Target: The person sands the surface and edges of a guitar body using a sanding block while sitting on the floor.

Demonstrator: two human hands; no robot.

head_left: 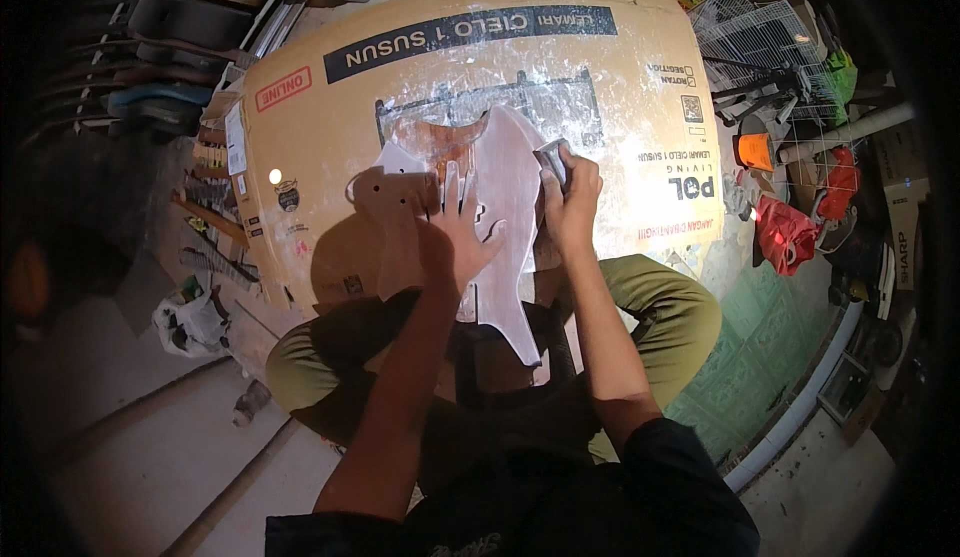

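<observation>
A wooden electric guitar body (507,187), pale with dust and cut with holes and slots, lies before me above my lap. Its upper middle shows a bare brown patch. My left hand (458,225) rests flat on its face with the fingers spread, holding nothing. At the body's right edge, my right hand (573,200) grips a dark grey sanding block (552,160), fingers and thumb wrapped round its sides. The block's underside is hidden, and I cannot tell how firmly it touches the edge.
A dusty flattened cardboard sheet (650,117) lies beneath and beyond the guitar body. Several guitar bodies (190,22) are racked at the far left. On the right lie a wire rack (770,42), an orange container (754,151) and a red bag (785,235). A white plastic bag (190,319) sits at left.
</observation>
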